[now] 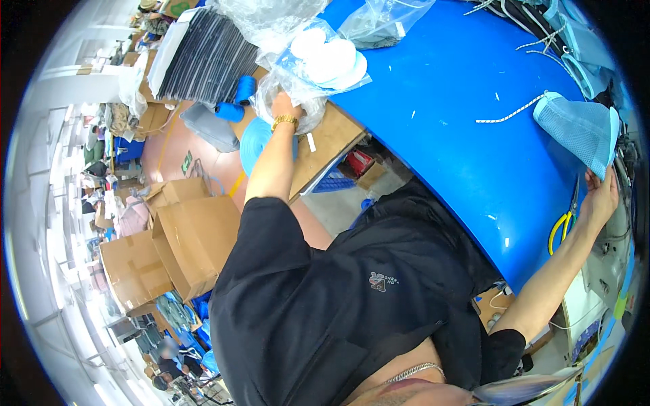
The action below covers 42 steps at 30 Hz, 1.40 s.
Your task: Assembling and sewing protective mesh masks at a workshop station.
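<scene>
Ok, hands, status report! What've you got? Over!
Right hand pinching light-blue mesh piece. Left hand at clear plastic bag, grip hidden. Yellow-handled scissors near right forearm, possibly in the way.

Two bare hands [284, 107], one held light-blue mesh piece [577, 132], two cylindrical spools of blue thread [246, 89], one pair of yellow-handled scissors [567, 218], and one flat light-blue roll [254, 145] are shown.
</scene>
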### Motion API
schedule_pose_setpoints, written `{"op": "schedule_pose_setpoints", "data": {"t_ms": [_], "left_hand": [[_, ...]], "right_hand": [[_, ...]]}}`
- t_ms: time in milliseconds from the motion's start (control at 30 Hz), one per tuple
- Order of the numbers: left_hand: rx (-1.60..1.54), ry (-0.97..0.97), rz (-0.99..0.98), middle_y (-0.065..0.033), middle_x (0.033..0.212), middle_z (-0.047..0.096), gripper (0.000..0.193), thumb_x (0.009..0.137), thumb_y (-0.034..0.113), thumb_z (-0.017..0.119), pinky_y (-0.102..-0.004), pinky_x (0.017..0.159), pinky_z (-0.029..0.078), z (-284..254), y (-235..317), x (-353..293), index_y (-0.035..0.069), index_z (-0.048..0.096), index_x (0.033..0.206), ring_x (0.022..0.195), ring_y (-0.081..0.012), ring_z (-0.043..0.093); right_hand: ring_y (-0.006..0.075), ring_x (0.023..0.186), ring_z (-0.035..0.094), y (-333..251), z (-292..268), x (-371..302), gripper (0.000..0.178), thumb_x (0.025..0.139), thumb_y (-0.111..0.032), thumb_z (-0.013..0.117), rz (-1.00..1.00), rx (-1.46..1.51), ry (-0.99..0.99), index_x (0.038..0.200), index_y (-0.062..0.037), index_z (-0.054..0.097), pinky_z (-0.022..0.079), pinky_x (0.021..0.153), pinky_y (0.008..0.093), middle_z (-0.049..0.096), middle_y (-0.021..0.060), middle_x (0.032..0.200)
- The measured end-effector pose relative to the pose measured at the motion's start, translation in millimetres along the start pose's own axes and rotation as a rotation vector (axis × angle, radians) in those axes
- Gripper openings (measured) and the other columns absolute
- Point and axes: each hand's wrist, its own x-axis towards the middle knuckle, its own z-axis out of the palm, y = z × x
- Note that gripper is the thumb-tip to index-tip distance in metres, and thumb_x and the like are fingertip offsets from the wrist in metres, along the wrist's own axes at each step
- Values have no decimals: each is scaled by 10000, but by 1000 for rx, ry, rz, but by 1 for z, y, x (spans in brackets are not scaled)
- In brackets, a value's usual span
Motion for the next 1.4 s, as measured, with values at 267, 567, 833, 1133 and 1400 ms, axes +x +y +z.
{"op": "schedule_pose_setpoints", "data": {"t_ms": [267,567,833,1133,1400], "left_hand": [[-838,-269,-163,-47,814,708,289,844,100,708,-226,493,519,-112,43,-88,-15,631,1097,656,-101,669],[-845,-459,462,-22,709,685,794,804,46,757,-193,558,474,-157,213,-165,67,334,1476,630,-50,616],[-1150,-697,801,-73,809,730,517,834,71,734,-216,672,509,-139,321,-184,24,528,1306,754,-69,666],[-1636,-1035,279,-154,969,694,134,887,29,670,-276,756,539,-100,337,-216,10,577,980,862,-169,674],[-1819,-1365,18,-132,1151,654,242,949,215,623,-309,808,508,-113,333,-213,28,646,1100,917,-141,606]], "right_hand": [[167,779,672,-10,8,-7,349,966,-245,595,27,12,31,1155,49,601,531,683,258,687,125,936],[67,668,578,-69,94,-194,214,887,-184,643,229,-166,-532,1067,-79,691,456,564,201,657,6,861],[28,679,509,-61,97,-232,286,839,-91,712,185,-50,-701,1105,-11,644,400,564,182,617,-12,901],[60,646,579,-38,89,-251,171,889,-125,667,433,166,-501,1032,-32,669,440,543,197,690,30,875],[72,626,582,-20,110,-251,134,913,-140,653,411,346,-320,966,-26,700,445,542,200,688,42,820]]}}
